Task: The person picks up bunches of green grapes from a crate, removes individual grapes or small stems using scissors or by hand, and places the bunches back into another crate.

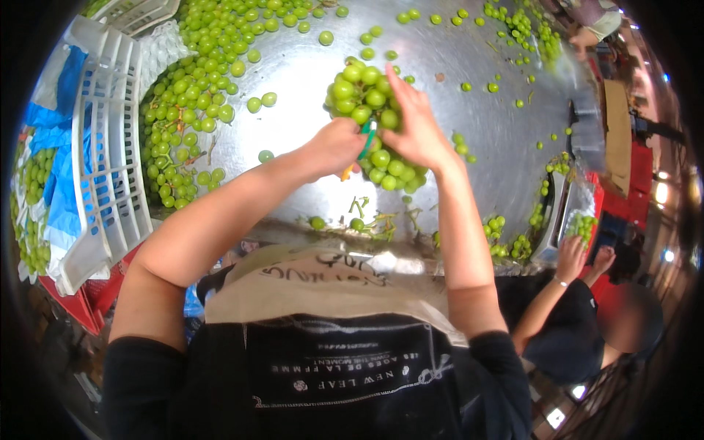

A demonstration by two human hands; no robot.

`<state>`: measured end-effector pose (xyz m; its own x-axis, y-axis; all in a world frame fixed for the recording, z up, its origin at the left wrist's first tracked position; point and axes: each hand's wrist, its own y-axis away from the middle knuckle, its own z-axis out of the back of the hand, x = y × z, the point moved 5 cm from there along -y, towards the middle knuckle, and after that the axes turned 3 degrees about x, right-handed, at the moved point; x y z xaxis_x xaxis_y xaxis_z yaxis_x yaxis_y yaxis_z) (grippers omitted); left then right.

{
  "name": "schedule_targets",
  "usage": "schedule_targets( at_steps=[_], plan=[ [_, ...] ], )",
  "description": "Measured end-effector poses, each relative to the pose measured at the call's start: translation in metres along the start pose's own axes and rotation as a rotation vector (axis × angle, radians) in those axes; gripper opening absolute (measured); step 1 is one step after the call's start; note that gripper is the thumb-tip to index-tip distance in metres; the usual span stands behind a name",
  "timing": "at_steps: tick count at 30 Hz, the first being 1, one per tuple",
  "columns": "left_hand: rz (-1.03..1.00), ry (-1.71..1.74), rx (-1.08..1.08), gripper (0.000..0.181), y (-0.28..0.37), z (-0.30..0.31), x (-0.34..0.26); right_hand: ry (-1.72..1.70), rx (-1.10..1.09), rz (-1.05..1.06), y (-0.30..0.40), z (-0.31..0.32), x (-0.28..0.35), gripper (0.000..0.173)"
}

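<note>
A large bunch of green grapes (357, 91) lies on the metal table (297, 77) before me. My left hand (333, 144) is closed around a small hand tool with green and orange parts (367, 140), at the bunch's left side. The tool's working end cannot be made out. Against the bunch's right side lies my right hand (417, 129), with its thumb and forefinger spread over the grapes. Whether it grips them is unclear, since the other fingers are partly hidden.
Loose grapes (203, 82) are heaped at the left, beside a white plastic crate (110, 137). Stem scraps (385, 225) lie along the near edge. At right, a co-worker's hand (572, 256) touches grapes by a scale-like device (550, 220). Another person's hand (584, 39) shows at the upper right.
</note>
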<state>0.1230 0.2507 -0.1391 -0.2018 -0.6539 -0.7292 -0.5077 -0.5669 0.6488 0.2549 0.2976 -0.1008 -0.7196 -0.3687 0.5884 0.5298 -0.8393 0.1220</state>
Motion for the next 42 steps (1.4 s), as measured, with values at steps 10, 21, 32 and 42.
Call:
schedule_targets(
  at_steps=[10, 21, 32, 42],
  plan=[
    [-0.081, 0.160, -0.166, 0.040, 0.032, -0.002, -0.013, -0.179, -0.420, 0.204, 0.038, -0.057, 0.078, 0.108],
    [-0.213, 0.441, -0.135, 0.029, 0.003, -0.005, 0.006, -0.200, -0.758, 0.202, 0.026, -0.064, 0.066, 0.062],
    [-0.285, 0.485, -0.145, 0.033, -0.005, -0.001, 0.024, -0.237, -0.913, 0.275, 0.027, -0.058, 0.069, 0.039],
    [-0.408, 0.621, -0.193, 0.017, 0.002, -0.006, 0.011, -0.380, -0.768, 0.132, 0.030, -0.059, 0.072, 0.029]
  ],
)
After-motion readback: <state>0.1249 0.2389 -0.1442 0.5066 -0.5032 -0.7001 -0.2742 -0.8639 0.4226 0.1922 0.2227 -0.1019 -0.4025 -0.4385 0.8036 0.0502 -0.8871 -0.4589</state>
